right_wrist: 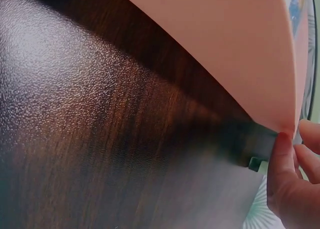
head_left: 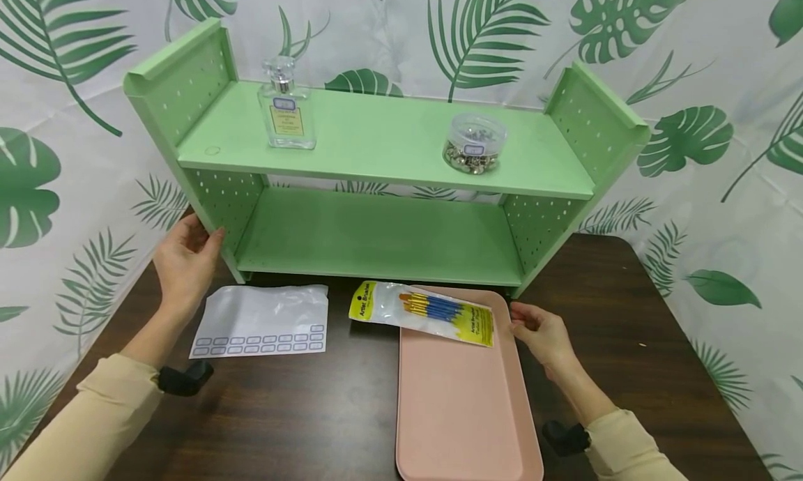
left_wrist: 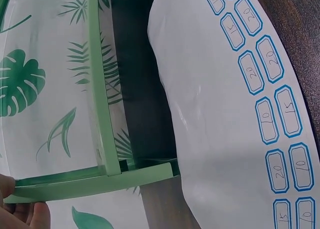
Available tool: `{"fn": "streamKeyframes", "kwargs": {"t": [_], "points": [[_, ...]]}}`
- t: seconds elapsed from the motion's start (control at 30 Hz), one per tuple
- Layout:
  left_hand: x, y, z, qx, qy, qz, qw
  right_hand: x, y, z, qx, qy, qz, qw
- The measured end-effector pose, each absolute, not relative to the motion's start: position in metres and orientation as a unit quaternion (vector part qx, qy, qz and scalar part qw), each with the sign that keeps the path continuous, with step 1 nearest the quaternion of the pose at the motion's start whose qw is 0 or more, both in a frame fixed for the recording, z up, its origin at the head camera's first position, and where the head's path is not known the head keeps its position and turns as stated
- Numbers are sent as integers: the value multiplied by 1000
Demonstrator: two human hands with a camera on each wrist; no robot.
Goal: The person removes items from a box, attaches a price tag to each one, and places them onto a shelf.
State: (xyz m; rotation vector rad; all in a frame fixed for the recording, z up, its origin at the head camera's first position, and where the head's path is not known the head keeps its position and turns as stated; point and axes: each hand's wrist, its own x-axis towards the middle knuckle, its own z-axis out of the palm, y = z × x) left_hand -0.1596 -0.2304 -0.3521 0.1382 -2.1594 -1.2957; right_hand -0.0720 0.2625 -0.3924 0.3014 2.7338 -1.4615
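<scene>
My left hand (head_left: 187, 261) grips the front edge of the left side panel of a green two-tier shelf (head_left: 376, 233). In the left wrist view its thumb and fingers (left_wrist: 40, 216) lie on either side of that edge. At the far right corner of a pink tray (head_left: 464, 404), my right hand (head_left: 544, 336) pinches the rim, close by the shelf's right foot. A pack of artist brushes (head_left: 433, 310) lies slantwise across the tray's far end and sticks out past its left rim.
On the upper shelf stand a perfume bottle (head_left: 288, 115) and a clear round jar (head_left: 475, 146) of small metal pieces, both labelled. A white sheet of numbered stickers (head_left: 263, 317) lies on the dark wooden table (head_left: 301, 411), left of the tray. Behind hangs a leaf-patterned cloth (head_left: 401, 35).
</scene>
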Motion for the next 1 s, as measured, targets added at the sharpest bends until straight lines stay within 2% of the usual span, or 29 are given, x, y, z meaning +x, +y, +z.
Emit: {"fn": "streamKeyframes", "kwargs": {"t": [0.4,0.67,0.83,1.0], "points": [[-151,-234,-358,64,-798,-525,289,-76,262,-396,83,884,-460,6],[-123,-226,-374,68,-748,-586,304,-77,261,-394,85,885,-458,16],[-102,-203,-386,-4,-756,-607,246,-77,263,-394,86,884,-459,13],[-91,-175,-398,-120,-806,-551,181,-77,263,-397,82,882,-463,9]]}}
